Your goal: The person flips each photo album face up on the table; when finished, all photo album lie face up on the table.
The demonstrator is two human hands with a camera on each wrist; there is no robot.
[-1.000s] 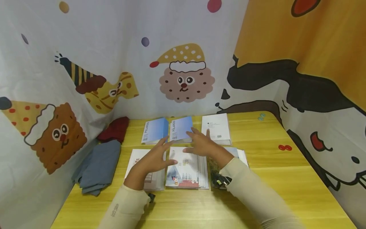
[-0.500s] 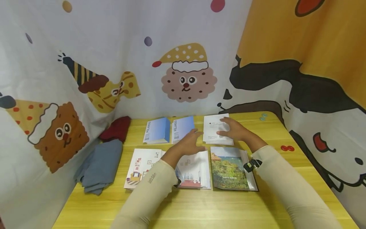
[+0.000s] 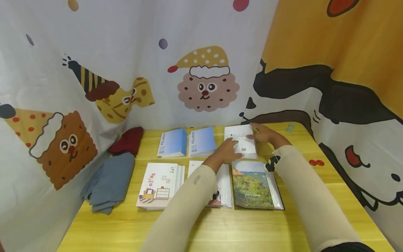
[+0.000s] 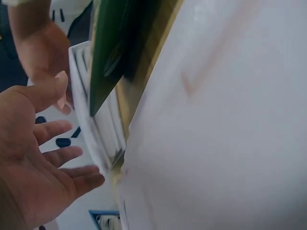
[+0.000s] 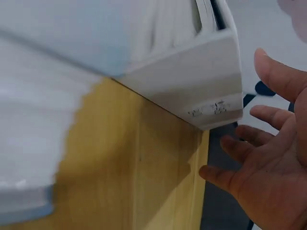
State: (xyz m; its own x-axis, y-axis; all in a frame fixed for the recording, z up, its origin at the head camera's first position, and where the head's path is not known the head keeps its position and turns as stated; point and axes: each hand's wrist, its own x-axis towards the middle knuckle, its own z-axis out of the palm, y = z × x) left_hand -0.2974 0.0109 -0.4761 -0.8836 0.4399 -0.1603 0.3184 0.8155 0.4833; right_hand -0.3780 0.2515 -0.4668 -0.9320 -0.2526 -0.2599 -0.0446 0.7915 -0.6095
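At the back right of the table lies a white album (image 3: 237,133) with small print on its cover. My left hand (image 3: 226,153) reaches to its near left side, fingers spread and relaxed. Beyond its right edge is my right hand (image 3: 267,134), thumb and fingertips at the cover's edge in the head view. In the right wrist view the right fingers (image 5: 249,136) are loosely bent beside the album's spine (image 5: 201,91). The left wrist view has the left fingers (image 4: 60,155) by the album's edge (image 4: 88,120). Whether either hand touches it, I cannot tell.
Two blue POLAROID albums (image 3: 172,142) stand left of the white one. In front lie a white illustrated album (image 3: 157,185), another partly under my left arm, and a green photo album (image 3: 253,189). Folded grey cloth (image 3: 110,182) and dark red cloth (image 3: 129,140) lie left.
Both hands have come to the white album: first they were over the middle albums, then the right hand moved right and back, and the left followed rightward. The albums stay in their places.
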